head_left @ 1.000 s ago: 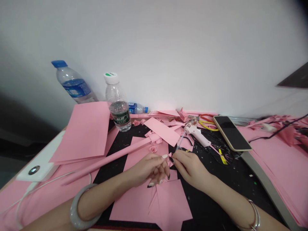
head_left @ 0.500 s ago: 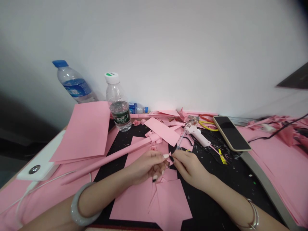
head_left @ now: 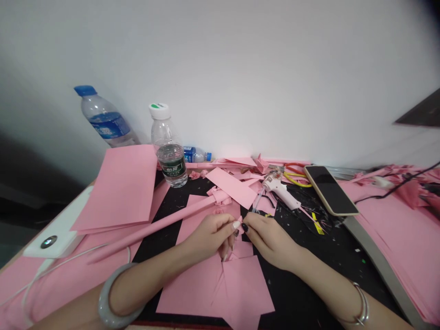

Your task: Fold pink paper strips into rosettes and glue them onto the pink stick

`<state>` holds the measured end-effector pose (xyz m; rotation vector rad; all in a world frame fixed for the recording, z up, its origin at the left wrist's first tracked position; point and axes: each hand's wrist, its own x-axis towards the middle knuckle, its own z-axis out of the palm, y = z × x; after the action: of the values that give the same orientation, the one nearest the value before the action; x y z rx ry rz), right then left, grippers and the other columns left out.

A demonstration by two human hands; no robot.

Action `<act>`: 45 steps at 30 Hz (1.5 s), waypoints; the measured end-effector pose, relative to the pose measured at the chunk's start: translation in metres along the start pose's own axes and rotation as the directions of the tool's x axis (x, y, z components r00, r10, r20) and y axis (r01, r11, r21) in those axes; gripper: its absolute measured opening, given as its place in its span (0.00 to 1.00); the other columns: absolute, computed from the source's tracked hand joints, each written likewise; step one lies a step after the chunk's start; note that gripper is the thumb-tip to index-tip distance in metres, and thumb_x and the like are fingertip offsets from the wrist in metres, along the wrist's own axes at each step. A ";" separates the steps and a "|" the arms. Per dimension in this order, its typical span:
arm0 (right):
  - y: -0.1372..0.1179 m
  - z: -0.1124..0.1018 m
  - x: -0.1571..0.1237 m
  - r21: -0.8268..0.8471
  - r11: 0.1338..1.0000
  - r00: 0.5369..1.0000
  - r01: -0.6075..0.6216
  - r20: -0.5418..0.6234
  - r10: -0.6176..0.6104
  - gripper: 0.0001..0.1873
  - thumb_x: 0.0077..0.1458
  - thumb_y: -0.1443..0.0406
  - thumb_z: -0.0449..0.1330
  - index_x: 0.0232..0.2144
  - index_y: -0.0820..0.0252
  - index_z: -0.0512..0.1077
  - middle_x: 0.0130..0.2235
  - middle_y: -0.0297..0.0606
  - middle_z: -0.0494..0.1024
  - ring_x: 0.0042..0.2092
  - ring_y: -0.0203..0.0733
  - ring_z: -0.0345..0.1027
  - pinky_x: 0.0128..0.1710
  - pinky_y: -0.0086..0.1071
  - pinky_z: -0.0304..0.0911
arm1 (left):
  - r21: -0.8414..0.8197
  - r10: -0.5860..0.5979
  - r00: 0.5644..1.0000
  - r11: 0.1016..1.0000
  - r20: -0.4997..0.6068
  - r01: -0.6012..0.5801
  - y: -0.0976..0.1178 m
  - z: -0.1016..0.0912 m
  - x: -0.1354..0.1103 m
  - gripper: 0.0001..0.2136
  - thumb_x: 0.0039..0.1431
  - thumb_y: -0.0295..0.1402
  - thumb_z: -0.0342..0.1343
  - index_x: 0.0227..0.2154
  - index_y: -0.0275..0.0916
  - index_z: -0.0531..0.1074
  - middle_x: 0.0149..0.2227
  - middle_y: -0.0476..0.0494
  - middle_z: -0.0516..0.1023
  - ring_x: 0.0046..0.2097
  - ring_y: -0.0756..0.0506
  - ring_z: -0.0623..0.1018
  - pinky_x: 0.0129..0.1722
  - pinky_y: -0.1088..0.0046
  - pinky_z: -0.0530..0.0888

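Between my fingertips is a small folded piece of pink paper point(head_left: 240, 220), mostly covered by the fingers. My left hand point(head_left: 216, 233) pinches it from the left with thumb and forefinger, the other fingers curled below. From the right, my right hand point(head_left: 266, 238) pinches the same piece, its dark-nailed thumb close to the left thumb. Beneath both hands lie flat pink paper sheets point(head_left: 192, 293) and a square pink sheet point(head_left: 245, 279) on the black mat. A rolled pink paper tube point(head_left: 165, 222) slants behind my left forearm.
A white glue gun point(head_left: 283, 191) and a phone point(head_left: 332, 190) lie at the back right. Pink sheets are stacked at right point(head_left: 395, 243) and left point(head_left: 123, 188). A water bottle point(head_left: 170, 153) stands back left; a blue-capped bottle point(head_left: 106, 119) leans by the wall. A white power bank point(head_left: 57, 240) has a cable.
My left hand has turned slightly, its lower fingers curling further under. My right hand has shifted a little. Both still hold the small paper piece.
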<state>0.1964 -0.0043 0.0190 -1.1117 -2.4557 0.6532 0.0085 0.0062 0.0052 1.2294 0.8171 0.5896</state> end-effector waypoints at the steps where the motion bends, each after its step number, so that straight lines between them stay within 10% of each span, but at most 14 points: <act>1: 0.000 0.000 0.000 0.003 1.000 1.000 -0.002 -0.013 0.002 0.08 0.59 0.74 0.45 0.32 0.58 0.60 0.30 0.34 0.66 0.30 0.38 0.60 0.31 0.30 0.57 | 0.015 0.010 1.000 1.000 -0.007 -0.010 0.000 0.000 0.000 0.17 0.61 0.43 0.48 0.24 0.36 0.64 0.16 0.53 0.68 0.13 0.54 0.66 0.14 0.80 0.64; 24: 0.005 -0.002 0.001 -0.157 0.986 0.998 0.058 -0.001 -0.059 0.11 0.62 0.71 0.45 0.33 0.60 0.66 0.30 0.36 0.67 0.30 0.37 0.61 0.29 0.28 0.57 | 0.068 0.049 0.997 0.997 -0.059 -0.045 0.000 -0.003 0.001 0.10 0.54 0.33 0.54 0.21 0.36 0.64 0.15 0.54 0.68 0.15 0.54 0.67 0.16 0.80 0.63; 32: 0.000 -0.002 0.003 0.146 0.982 0.989 -0.120 -0.068 0.131 0.18 0.63 0.64 0.48 0.21 0.60 0.61 0.21 0.30 0.63 0.24 0.33 0.56 0.25 0.27 0.52 | 0.389 0.272 0.960 0.894 -0.074 -0.223 0.002 -0.003 -0.004 0.11 0.58 0.26 0.48 0.20 0.36 0.66 0.17 0.53 0.67 0.20 0.52 0.69 0.23 0.78 0.65; 40: 0.000 0.006 0.006 0.811 0.524 0.950 -0.261 0.119 0.289 0.22 0.59 0.51 0.53 0.22 0.62 0.63 0.19 0.28 0.63 0.18 0.27 0.48 0.18 0.25 0.43 | 0.791 0.585 0.807 0.453 0.084 -0.411 -0.007 -0.012 -0.005 0.13 0.61 0.24 0.45 0.22 0.37 0.69 0.22 0.48 0.72 0.26 0.50 0.70 0.31 0.75 0.67; 45: 0.000 0.006 0.006 0.853 0.412 0.922 -0.319 0.179 0.343 0.20 0.55 0.52 0.57 0.23 0.62 0.62 0.20 0.28 0.66 0.17 0.26 0.48 0.17 0.24 0.39 | 0.779 0.607 0.794 0.487 0.022 -0.395 -0.008 -0.009 -0.005 0.10 0.61 0.27 0.49 0.28 0.36 0.75 0.24 0.47 0.76 0.26 0.50 0.71 0.29 0.75 0.68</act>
<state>0.1892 -0.0012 0.0152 -1.0861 -1.4073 1.7513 -0.0021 0.0060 -0.0027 2.2750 0.9560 0.9596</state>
